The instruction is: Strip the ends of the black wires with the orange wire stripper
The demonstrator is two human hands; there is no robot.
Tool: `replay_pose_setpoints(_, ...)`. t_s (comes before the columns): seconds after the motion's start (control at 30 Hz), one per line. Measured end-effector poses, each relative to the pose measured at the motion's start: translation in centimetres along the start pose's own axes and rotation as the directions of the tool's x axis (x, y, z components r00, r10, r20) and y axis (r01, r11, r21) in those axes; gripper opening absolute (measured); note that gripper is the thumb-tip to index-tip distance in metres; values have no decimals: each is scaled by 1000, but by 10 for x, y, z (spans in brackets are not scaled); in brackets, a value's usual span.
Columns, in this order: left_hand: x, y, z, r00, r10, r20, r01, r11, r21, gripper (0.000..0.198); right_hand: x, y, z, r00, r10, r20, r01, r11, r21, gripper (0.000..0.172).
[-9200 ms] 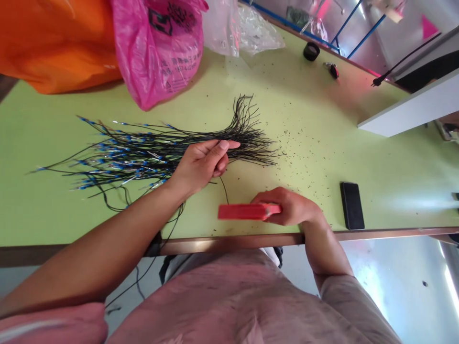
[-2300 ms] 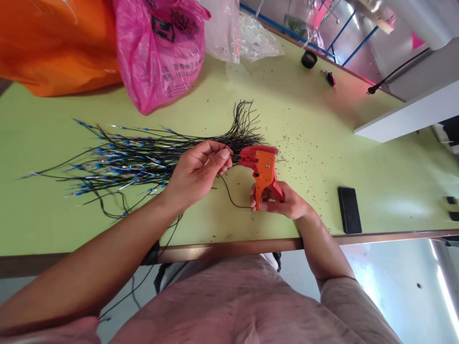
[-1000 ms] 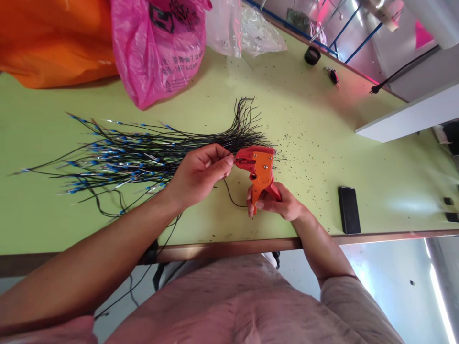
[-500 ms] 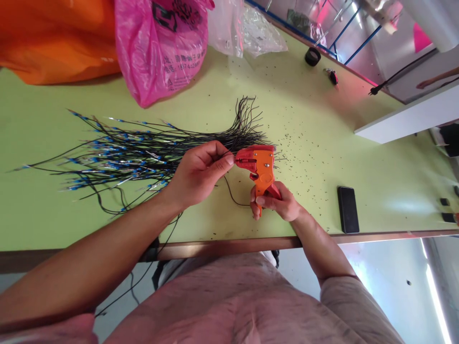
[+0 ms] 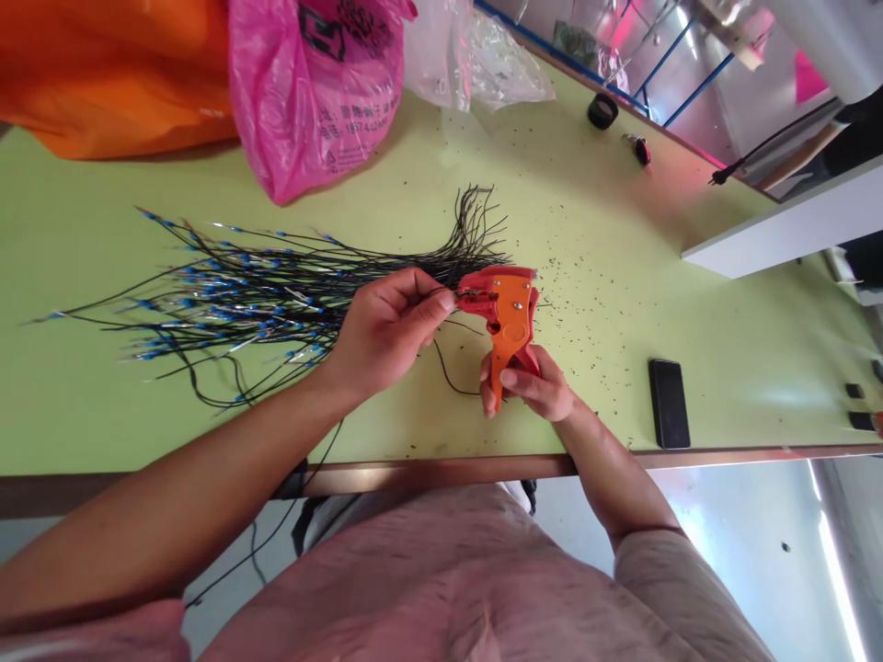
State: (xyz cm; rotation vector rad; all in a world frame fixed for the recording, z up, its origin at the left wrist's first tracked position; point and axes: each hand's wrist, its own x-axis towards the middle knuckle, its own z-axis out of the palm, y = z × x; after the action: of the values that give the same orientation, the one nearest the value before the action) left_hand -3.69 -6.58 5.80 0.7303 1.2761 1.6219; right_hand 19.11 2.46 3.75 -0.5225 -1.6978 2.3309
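Note:
My right hand (image 5: 528, 382) is wrapped round the handles of an orange and red wire stripper (image 5: 511, 313), held upright over the table. Thumb and forefinger of my left hand (image 5: 393, 326) pinch a thin black wire at the tool's red jaws; the wire's tip is hidden there. Beneath and behind my left hand lies a bundle of black wires (image 5: 386, 265), with bent ends toward the middle of the table. Blue connectors and bare silvery tips (image 5: 255, 308) show on the bundle's left ends.
Black scraps (image 5: 586, 276) litter the green table (image 5: 621, 221). A phone (image 5: 669, 403) lies at right near the edge. Pink (image 5: 317, 101) and orange bags (image 5: 124, 83) stand at back left. A tape roll (image 5: 602, 111) sits at the back, near a white panel (image 5: 793, 221).
The wire stripper has tilted and shifted slightly up and right, its handles now closer to vertical. My left hand keeps its pinch at the jaws. A person's arm at far right has moved.

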Motion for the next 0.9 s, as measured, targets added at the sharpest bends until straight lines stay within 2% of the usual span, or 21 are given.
replay_pose_setpoints(0.1,5,-1,-1,1000,-15,-8,14,998,-62,38,-1,-2,-12,987,-12,161,-2,996,84,46)
replay_pose_setpoints(0.27,7,1,-2,1000,-24,-14,22,995,-98,37,-6,-8,-29,972,20,236,-46,993,108,51)
replay_pose_setpoints(0.47,8,1,-1,999,-39,-28,35,990,-137,33,-13,-17,-40,901,115,419,-154,986,60,62)
replay_pose_setpoints(0.57,10,0,-3,1000,-26,-5,25,991,-133,38,-15,-18,-43,892,162,422,-176,984,-5,57)
replay_pose_setpoints(0.73,9,0,-3,1000,13,17,-10,992,-127,38,-17,-17,-45,863,196,466,-255,965,66,63)
replay_pose_setpoints(0.9,10,1,-3,997,62,-51,-69,986,-153,40,-17,-20,-38,922,229,313,-244,970,9,68)
